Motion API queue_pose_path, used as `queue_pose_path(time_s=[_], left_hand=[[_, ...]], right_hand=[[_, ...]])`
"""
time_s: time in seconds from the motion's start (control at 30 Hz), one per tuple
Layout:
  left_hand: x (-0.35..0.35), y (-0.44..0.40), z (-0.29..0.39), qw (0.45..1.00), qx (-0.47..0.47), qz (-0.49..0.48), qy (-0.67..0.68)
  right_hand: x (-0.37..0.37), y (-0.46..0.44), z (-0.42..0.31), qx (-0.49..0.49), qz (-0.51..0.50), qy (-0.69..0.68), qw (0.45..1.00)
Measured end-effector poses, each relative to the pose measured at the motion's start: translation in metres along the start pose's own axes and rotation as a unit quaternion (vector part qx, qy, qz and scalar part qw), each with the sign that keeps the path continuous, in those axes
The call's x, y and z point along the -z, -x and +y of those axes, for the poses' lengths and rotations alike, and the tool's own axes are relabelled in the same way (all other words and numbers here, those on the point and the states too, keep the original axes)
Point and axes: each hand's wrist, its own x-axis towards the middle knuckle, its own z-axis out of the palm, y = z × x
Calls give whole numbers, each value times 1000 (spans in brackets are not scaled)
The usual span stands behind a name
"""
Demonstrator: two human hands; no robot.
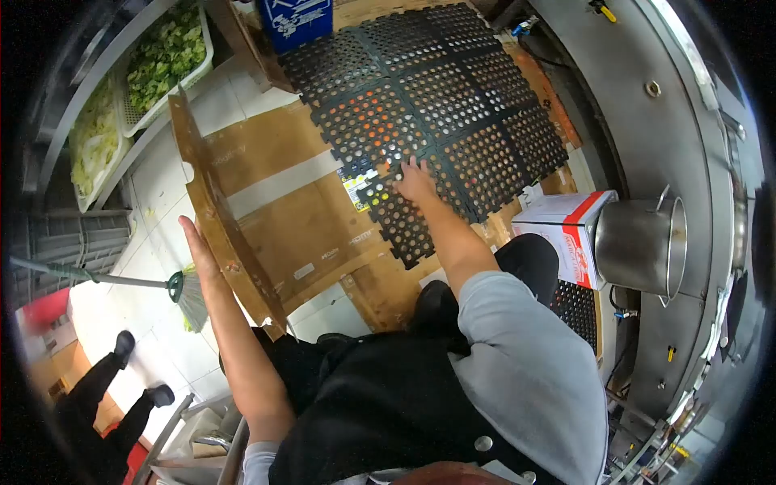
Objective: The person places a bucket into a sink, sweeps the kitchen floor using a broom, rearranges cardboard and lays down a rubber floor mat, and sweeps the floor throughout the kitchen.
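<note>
My left hand (200, 246) is flat with straight fingers, its palm against the outer side of an upright brown cardboard flap (217, 206). The flap rises from a flattened cardboard sheet (271, 174) on the floor. My right hand (416, 183) rests on a black rubber mat (453, 174) full of round holes, fingers spread over its surface near a tile seam. Jagged interlocking edges run along the mat, which lies partly over the cardboard. A printed label (356, 191) shows on the cardboard beside the mat's left edge.
A blue crate (297, 23) stands at the far end. On the right are a white-and-red box (558, 230) and a steel pot (638, 246) beside a steel counter. At left are baskets of chopped greens (166, 61), a broom (190, 295) and another person's legs (109, 404).
</note>
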Motion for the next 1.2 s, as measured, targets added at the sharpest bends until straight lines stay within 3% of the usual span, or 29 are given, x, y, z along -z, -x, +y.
queue_pose_path(time_s=[0.03, 0.07, 0.1, 0.17, 0.2, 0.23, 0.27, 0.3, 0.33, 0.37, 0.4, 0.47, 0.5, 0.57, 0.6, 0.63, 0.67, 0.7, 0.73, 0.87, 0.93, 0.97, 1.03, 1.13, 1.2], left_hand=[[0, -10, -4, 1000, 3, 0, -3], [-6, -16, -7, 997, -60, 42, -24], [-7, -15, -5, 998, -57, 36, -21], [1, -5, 17, 1000, 6, 15, 12], [2, 3, 32, 999, 35, 5, 28], [-19, 29, 48, 991, 39, -78, 99], [-19, 26, 53, 996, -4, -76, 36], [-20, 23, 55, 996, -48, -72, -26], [-22, 24, 52, 985, -67, -69, -146], [-29, 27, 49, 958, -87, -65, -265], [-43, 33, 44, 935, -57, -72, -342], [-69, 43, 9, 889, -93, -86, -440], [-66, 30, -16, 837, -66, -90, -535], [-77, 34, -42, 842, -154, -114, -504], [-91, 46, -32, 859, -161, -117, -472], [-102, 57, -17, 875, -167, -121, -439], [-100, 58, -8, 874, -169, -119, -439], [-95, 58, 0, 913, -128, -106, -372], [-93, 59, 9, 945, -85, -94, -300], [-104, 69, 38, 972, -66, -92, -205], [-102, 61, 25, 921, -22, -90, -379], [-103, 53, 7, 922, -25, -89, -375], [-105, 37, -40, 869, -109, -104, -471], [-105, 24, -62, 857, -119, -153, -477], [-88, 1, -93, 846, -138, -135, -496]], right_hand=[[0, 21, 21, 53, 107, -86, 989], [-3, 46, 41, -25, 194, -136, 971], [-3, 64, 62, -100, 278, -183, 938], [-55, 68, 129, -378, 356, -181, 835], [-77, 61, 163, -382, 358, -181, 832], [-97, 55, 194, -465, 248, -263, 809], [-110, 55, 209, -535, 129, -339, 763], [-101, 69, 198, -537, 128, -340, 762], [-94, 87, 185, -509, 132, -430, 734], [-88, 99, 173, -475, 133, -518, 699], [-91, 101, 174, -474, 129, -519, 700], [-92, 99, 183, -453, 68, -651, 605], [-88, 99, 179, -448, 62, -653, 607], [-68, 109, 166, -426, 94, -694, 573], [-60, 114, 164, -406, 72, -738, 534], [-57, 109, 159, -403, 69, -739, 535], [-71, 97, 165, -353, 97, -788, 494], [-85, 87, 175, -302, 123, -831, 450], [-92, 84, 198, -320, 90, -782, 527], [-75, 83, 195, -295, 84, -794, 525], [-55, 99, 181, -255, 95, -824, 497], [-44, 104, 174, -250, 96, -824, 500], [-28, 111, 164, -274, 70, -823, 492], [-19, 104, 173, -237, 26, -847, 475], [-15, 109, 175, -218, 28, -846, 486]])
